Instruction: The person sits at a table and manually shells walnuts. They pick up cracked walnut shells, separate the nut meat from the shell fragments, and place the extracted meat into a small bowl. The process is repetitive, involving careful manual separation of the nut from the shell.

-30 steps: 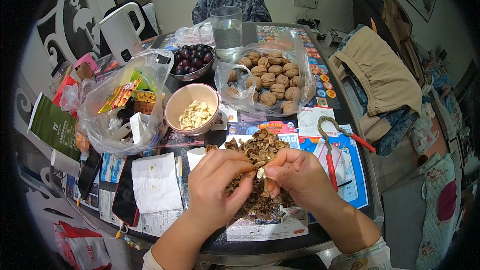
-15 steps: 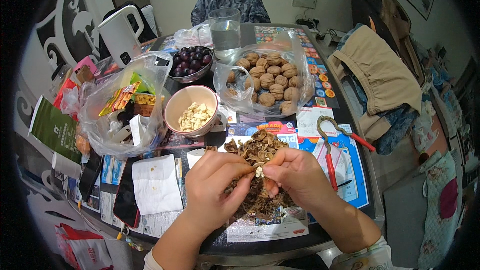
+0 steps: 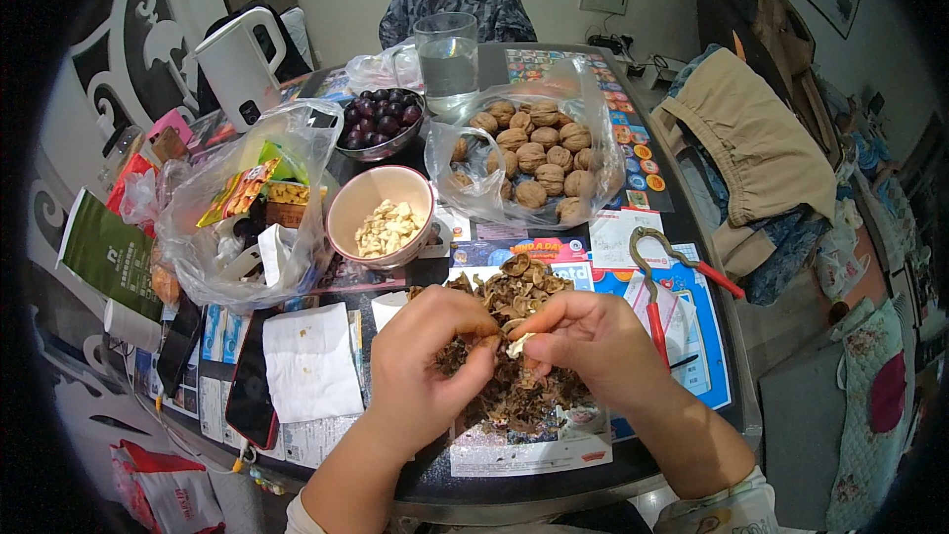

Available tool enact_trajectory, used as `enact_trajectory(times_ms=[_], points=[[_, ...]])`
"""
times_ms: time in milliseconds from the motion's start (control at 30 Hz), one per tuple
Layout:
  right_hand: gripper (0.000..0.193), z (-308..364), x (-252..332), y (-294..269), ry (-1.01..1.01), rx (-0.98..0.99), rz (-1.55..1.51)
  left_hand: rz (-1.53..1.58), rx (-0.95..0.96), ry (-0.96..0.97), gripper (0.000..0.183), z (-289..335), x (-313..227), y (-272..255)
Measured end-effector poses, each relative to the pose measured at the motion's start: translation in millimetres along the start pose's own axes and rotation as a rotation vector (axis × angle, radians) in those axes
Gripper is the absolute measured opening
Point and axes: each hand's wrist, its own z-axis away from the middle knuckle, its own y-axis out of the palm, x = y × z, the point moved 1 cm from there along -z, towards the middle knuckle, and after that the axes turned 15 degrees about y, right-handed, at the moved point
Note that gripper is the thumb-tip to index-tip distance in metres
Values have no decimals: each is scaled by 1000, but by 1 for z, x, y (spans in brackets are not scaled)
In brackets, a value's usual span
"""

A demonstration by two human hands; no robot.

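My right hand pinches a pale, peeled walnut kernel piece between thumb and forefinger. Close beside it, my left hand is closed in a pinch; whatever its fingertips hold is too small to make out. Both hands hover over a heap of broken walnut shells and brown skins on a printed sheet. Beyond the hands, a cream bowl with a red rim holds peeled kernel pieces. Whole walnuts fill a clear plastic bag behind the heap.
A red-handled nutcracker lies at the right. A bowl of dark grapes and a water glass stand at the back. On the left are a plastic bag of snack packets, a white napkin and a phone.
The kernel piece now shows more plainly at my right fingertips. My left fingers have curled in a little and drawn slightly away from it.
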Motion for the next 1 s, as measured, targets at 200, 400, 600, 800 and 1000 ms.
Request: enact_trajectory(times_ms=[200,400,600,800,1000], points=[[20,4,3,0,-32,10,61,340,-72,-306,5,3,2,1],[21,3,2,2,-148,16,-48,364,-87,-268,4,11,8,-3],[14,0,-2,-5,-123,72,-114,83,12,-165,5,1,-1,-5],[15,-1,-3,1,-4,68,-270,96,-8,-97,15,-1,-1,-4],[16,-1,-5,3,58,106,-285,150,-46,-103,19,4,0,-3]])
